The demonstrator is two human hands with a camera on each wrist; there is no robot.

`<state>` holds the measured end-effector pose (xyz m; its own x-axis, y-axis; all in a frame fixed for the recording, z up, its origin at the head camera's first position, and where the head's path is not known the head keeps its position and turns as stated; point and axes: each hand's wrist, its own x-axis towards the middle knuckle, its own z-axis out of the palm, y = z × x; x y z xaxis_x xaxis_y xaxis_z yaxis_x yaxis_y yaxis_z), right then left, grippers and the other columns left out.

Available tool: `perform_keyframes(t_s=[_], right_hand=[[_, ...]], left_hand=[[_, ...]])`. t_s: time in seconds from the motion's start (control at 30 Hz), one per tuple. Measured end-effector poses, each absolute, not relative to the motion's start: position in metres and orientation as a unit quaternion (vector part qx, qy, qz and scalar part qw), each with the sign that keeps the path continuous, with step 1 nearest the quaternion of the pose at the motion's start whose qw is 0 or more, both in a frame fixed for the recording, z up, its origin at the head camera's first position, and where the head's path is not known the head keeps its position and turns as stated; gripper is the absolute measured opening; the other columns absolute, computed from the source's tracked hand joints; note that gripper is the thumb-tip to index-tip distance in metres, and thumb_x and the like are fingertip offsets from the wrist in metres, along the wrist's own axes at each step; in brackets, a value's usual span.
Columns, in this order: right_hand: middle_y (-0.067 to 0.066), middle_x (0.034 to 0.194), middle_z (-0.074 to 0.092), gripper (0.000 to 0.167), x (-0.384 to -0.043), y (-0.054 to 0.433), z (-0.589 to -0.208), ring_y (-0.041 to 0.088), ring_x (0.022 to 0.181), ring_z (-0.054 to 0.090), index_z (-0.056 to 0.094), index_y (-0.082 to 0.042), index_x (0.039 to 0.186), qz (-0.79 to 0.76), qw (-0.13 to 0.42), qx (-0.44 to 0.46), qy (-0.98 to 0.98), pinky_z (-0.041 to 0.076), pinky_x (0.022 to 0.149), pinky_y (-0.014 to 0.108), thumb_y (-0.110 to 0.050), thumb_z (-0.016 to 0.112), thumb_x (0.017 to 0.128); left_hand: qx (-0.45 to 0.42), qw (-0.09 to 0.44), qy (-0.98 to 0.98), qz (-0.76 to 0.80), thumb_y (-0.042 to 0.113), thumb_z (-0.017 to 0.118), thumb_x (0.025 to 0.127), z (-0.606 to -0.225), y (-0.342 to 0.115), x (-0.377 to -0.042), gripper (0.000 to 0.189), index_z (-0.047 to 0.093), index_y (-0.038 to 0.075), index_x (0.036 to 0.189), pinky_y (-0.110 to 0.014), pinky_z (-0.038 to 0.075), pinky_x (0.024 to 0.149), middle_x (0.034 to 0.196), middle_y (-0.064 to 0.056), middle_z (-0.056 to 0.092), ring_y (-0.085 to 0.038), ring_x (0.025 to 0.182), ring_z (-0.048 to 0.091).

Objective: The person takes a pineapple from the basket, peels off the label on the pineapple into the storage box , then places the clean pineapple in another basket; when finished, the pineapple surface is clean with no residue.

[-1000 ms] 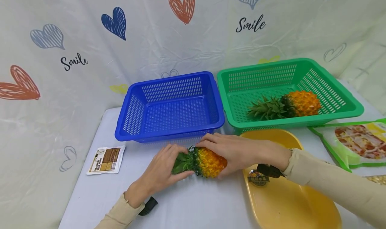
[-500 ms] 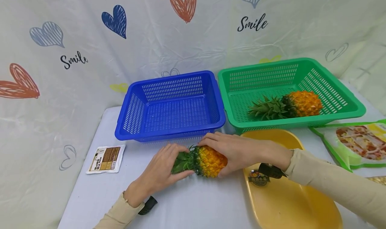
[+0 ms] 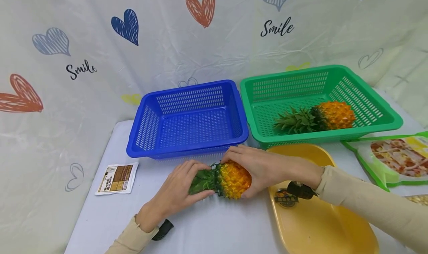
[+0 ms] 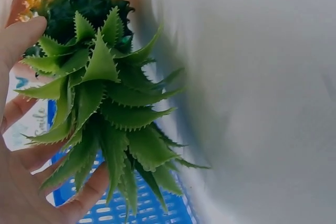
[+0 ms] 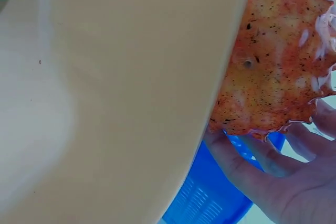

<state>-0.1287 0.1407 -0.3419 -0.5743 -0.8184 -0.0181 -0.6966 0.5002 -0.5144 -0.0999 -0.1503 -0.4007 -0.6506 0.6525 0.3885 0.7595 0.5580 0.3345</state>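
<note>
A pineapple (image 3: 234, 179) lies on its side on the white table, in front of the blue basket. My left hand (image 3: 177, 185) grips its leafy crown; in the left wrist view the fingers and thumb curl around the spiky green leaves (image 4: 121, 103). My right hand (image 3: 259, 168) holds the orange body from the other end, fingers on the far side and thumb on the near side. The right wrist view shows the fruit's base (image 5: 278, 56) close up, with that hand's fingers (image 5: 247, 177) around it. A second pineapple (image 3: 336, 114) lies in the green basket.
The blue basket (image 3: 187, 150) stands behind my hands, the green basket (image 3: 334, 135) beside it. A yellow tray (image 3: 321, 228) sits under my right forearm. A small white-and-brown packet (image 3: 117, 178) lies left, a green-edged food bag (image 3: 399, 157) far right.
</note>
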Motion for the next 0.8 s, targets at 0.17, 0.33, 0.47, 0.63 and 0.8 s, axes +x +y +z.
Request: perform_keyframes(t_s=[0.17,0.33,0.47,0.63,0.8], right_hand=[[0.0,0.131,0.054,0.075,-0.1278,0.1424,-0.3429,0.018,0.116,0.054,0.054,-0.014,0.134,-0.245,0.139,-0.442,0.852,0.054,0.1,0.045,-0.037,0.093,0.074],[0.0,0.133,0.048,0.08,-0.1273,0.1455,-0.3459,0.018,0.116,0.051,0.05,-0.013,0.137,-0.258,0.158,-0.438,0.846,0.053,0.101,0.043,-0.036,0.094,0.075],[0.004,0.139,0.045,0.09,-0.1268,0.1472,-0.3479,0.019,0.12,0.051,0.046,-0.007,0.146,-0.255,0.165,-0.431,0.85,0.052,0.104,0.045,-0.04,0.093,0.076],[0.004,0.14,0.047,0.094,-0.1255,0.1476,-0.3497,0.019,0.121,0.051,0.044,-0.006,0.15,-0.24,0.171,-0.429,0.854,0.052,0.103,0.046,-0.044,0.091,0.079],[0.005,0.144,0.046,0.096,-0.1257,0.1482,-0.3502,0.022,0.125,0.05,0.041,-0.008,0.154,-0.242,0.179,-0.427,0.852,0.05,0.105,0.049,-0.045,0.09,0.08]], left_hand=[[-0.407,0.11,-0.874,-0.242,0.059,0.066,0.098,-0.3991,-0.1492,-0.0981,0.057,0.061,0.014,0.132,-0.043,0.055,0.093,0.124,-0.001,0.063,-0.019,0.113,0.063],[-0.417,0.122,-0.87,-0.232,0.051,0.079,0.092,-0.4011,-0.1468,-0.0975,0.055,0.061,0.014,0.129,-0.044,0.056,0.091,0.123,-0.001,0.063,-0.02,0.111,0.063],[-0.414,0.123,-0.872,-0.231,0.05,0.079,0.092,-0.4023,-0.1467,-0.0965,0.055,0.061,0.014,0.13,-0.043,0.055,0.092,0.123,-0.001,0.063,-0.02,0.111,0.063],[-0.412,0.118,-0.872,-0.237,0.051,0.076,0.094,-0.4029,-0.1468,-0.096,0.054,0.06,0.014,0.131,-0.041,0.055,0.093,0.123,0.0,0.063,-0.019,0.111,0.062],[-0.411,0.116,-0.873,-0.238,0.052,0.075,0.095,-0.4026,-0.1462,-0.097,0.055,0.059,0.015,0.132,-0.041,0.054,0.094,0.124,0.0,0.063,-0.019,0.112,0.061]])
